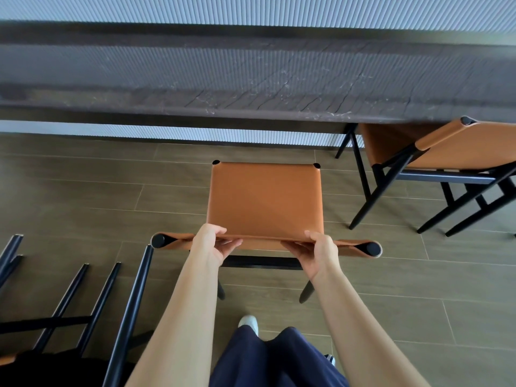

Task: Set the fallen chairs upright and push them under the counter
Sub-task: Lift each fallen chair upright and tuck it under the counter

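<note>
Both hands clamp the backrest top edge of the upright chair: left hand, right hand, fingers curled under, forearms stretched forward. Chair stands just short of the counter. A fallen chair lies on the left.

Upright tan chair (black legs) just short of the dark counter

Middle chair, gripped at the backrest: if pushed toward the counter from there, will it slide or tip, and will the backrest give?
Probably slides: thin legs stand on smooth floor. Pushing high, where the left hand and right hand grip, could tip the chair forward. The backrest looks like leather slung between posts, so it may flex slightly.
</note>
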Motion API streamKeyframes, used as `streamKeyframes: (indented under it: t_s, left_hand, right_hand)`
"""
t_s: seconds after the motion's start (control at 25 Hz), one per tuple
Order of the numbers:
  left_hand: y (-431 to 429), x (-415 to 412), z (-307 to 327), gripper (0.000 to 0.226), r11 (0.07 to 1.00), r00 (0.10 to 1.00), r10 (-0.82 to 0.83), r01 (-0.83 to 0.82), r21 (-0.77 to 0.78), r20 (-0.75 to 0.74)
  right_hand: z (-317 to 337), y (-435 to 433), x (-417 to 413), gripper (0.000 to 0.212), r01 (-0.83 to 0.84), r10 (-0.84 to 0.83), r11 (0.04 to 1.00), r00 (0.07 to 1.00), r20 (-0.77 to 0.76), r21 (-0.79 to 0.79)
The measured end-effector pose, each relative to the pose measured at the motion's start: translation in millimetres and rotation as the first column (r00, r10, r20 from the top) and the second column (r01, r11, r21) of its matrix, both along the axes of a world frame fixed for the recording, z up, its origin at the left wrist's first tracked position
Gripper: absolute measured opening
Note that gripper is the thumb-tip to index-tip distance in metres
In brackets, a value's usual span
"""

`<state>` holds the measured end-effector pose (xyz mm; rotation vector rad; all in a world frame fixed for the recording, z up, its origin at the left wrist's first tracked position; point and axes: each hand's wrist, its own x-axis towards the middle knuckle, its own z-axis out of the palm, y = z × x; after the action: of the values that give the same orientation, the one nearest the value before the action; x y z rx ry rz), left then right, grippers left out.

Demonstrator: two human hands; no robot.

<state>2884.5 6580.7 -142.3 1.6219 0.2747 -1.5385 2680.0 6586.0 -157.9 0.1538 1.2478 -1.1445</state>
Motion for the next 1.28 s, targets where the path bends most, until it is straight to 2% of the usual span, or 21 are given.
streamKeyframes:
  t_s: [0.28,0.4,0.52,0.6,0.76,0.96,1.28]
  left_hand:
    - [-56,5,29,0.017,0.999,0.999,-0.027,0.025,-0.046,-0.035]
    - [-83,11,43,0.006,0.997,0.993,-0.008,-0.001,-0.078,-0.116]
    - [-103,11,54,0.013,0.994,0.983,0.024,-0.042,-0.098,-0.183]
    - [-115,10,57,0.015,0.994,0.984,0.026,-0.045,-0.101,-0.178]
    - [-142,8,64,0.008,0.999,0.992,-0.011,0.006,-0.044,-0.127]
    - [-179,10,72,0.011,0.999,0.996,-0.045,0.044,-0.007,-0.078]
    - [-263,-18,91,0.011,0.993,0.996,0.071,-0.075,-0.087,-0.052]
  right_hand:
    - [23,-60,9,0.023,0.076,-0.078,0.996,0.996,-0.051,-0.038]
    - [37,-90,10,0.021,0.078,-0.081,0.996,0.995,-0.05,-0.043]
    - [46,-115,13,0.021,0.083,-0.084,0.996,0.996,-0.034,-0.037]
    - [49,-126,11,0.029,0.084,-0.085,0.996,0.996,-0.013,-0.019]
    - [57,-150,7,0.021,0.029,-0.03,0.999,0.998,-0.06,-0.023]
    - [63,-185,2,0.028,-0.02,0.018,0.997,0.999,-0.031,-0.078]
    - [80,-287,-29,0.029,-0.095,0.091,0.984,0.995,-0.039,-0.148]
